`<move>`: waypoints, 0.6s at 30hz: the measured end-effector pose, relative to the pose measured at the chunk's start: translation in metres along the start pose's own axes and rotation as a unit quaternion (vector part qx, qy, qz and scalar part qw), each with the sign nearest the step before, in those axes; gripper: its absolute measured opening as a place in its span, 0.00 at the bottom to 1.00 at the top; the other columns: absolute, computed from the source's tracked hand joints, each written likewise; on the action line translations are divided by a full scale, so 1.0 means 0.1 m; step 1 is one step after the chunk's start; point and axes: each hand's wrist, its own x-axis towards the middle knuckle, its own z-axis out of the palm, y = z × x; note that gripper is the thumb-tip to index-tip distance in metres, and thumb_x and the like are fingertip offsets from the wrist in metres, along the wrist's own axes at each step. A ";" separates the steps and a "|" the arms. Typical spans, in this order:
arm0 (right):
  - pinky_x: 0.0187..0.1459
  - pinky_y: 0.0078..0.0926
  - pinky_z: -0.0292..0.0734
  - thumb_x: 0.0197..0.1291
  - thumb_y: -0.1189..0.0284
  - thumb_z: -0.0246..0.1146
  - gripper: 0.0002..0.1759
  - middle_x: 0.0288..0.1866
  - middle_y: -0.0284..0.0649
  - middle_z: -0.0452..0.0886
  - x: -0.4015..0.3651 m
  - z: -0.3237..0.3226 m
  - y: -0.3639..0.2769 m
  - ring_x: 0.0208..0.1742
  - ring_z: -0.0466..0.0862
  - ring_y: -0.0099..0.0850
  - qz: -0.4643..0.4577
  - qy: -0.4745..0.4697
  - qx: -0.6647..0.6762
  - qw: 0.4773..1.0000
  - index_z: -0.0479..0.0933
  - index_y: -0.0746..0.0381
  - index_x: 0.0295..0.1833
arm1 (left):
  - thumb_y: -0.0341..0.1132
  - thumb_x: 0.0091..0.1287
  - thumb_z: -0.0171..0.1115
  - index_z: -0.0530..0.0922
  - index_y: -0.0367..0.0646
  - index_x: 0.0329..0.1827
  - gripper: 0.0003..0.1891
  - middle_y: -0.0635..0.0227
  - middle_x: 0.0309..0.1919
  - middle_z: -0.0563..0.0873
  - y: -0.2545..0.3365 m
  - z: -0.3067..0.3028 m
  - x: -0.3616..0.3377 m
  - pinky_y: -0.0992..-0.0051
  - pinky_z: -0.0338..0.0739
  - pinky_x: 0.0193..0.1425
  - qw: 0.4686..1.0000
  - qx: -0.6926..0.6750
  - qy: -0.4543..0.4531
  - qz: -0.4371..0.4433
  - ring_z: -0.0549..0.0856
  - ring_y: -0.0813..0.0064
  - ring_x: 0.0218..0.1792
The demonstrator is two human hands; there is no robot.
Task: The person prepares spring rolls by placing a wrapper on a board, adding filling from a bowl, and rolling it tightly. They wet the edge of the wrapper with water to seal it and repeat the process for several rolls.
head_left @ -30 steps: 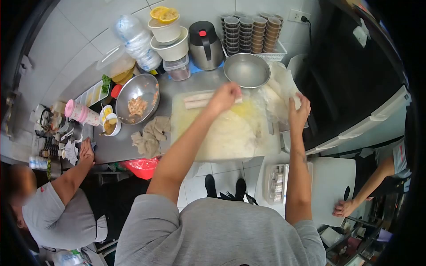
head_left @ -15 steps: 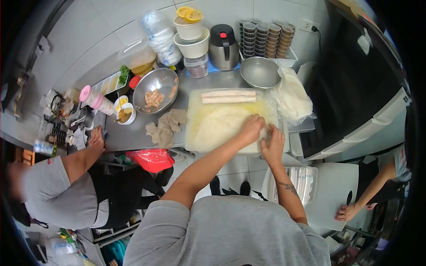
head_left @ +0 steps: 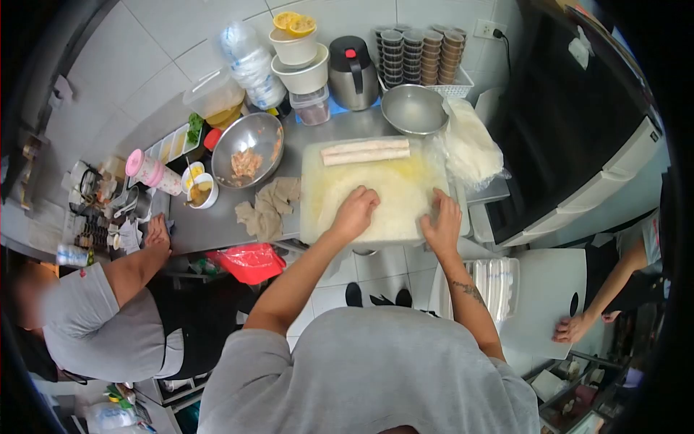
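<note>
A thin pale round sheet [head_left: 394, 210], whose edges blend into the board, lies on a whitish cutting board [head_left: 312, 163] with yellowish wet patches. My left hand [head_left: 354, 213] rests on its left part with fingers curled down; what is under the fingertips is hidden. My right hand [head_left: 442, 223] is at the board's right side, thumb and fingers apart, holding nothing visible. Two long pale rolls [head_left: 366, 152] lie side by side along the board's far edge, beyond both hands.
Left of the board are a crumpled beige cloth [head_left: 267, 208] and a steel bowl [head_left: 249, 152] with pinkish filling. A bagged stack of pale sheets [head_left: 473, 148] and an empty metal bowl [head_left: 414, 111] stand right. Co-workers' hands rest at left [head_left: 157, 233] and right [head_left: 572, 328].
My left hand has moved left across the pale sheet, away from my right hand. My right hand has stayed near the board's right edge. The view has shifted slightly.
</note>
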 end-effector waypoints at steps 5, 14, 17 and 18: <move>0.55 0.40 0.64 0.43 0.72 0.61 0.35 0.45 0.42 0.75 0.02 -0.03 -0.01 0.50 0.73 0.42 0.018 -0.003 0.002 1.000 0.68 0.60 0.63 | 0.19 0.57 0.53 0.76 0.38 0.39 0.09 0.53 0.37 0.78 -0.43 -0.18 0.48 0.58 0.72 0.48 0.971 0.183 0.034 -0.147 0.77 0.50 0.44; 0.56 0.40 0.65 0.42 0.74 0.61 0.36 0.46 0.43 0.76 0.03 -0.05 0.01 0.51 0.73 0.43 0.038 -0.011 0.039 0.998 0.68 0.60 0.64 | 0.30 0.59 0.61 0.84 0.48 0.41 0.08 0.55 0.42 0.83 -0.19 0.94 2.50 0.63 0.76 0.53 0.966 0.145 -0.214 0.008 0.82 0.54 0.47; 0.57 0.40 0.65 0.42 0.74 0.61 0.36 0.46 0.43 0.76 0.03 -0.08 0.03 0.51 0.73 0.43 0.035 -0.010 0.058 0.998 0.67 0.60 0.64 | 0.33 0.59 0.62 0.85 0.53 0.42 0.09 0.54 0.43 0.85 -0.33 1.09 2.68 0.64 0.77 0.56 0.916 0.168 -0.362 0.041 0.84 0.56 0.47; 0.57 0.40 0.65 0.42 0.74 0.61 0.36 0.46 0.43 0.76 0.01 -0.10 0.04 0.51 0.73 0.43 0.037 -0.013 0.064 0.997 0.67 0.60 0.64 | 0.31 0.60 0.62 0.84 0.49 0.40 0.08 0.57 0.38 0.86 -0.35 1.13 2.69 0.66 0.78 0.50 0.926 0.212 -0.294 0.102 0.85 0.64 0.42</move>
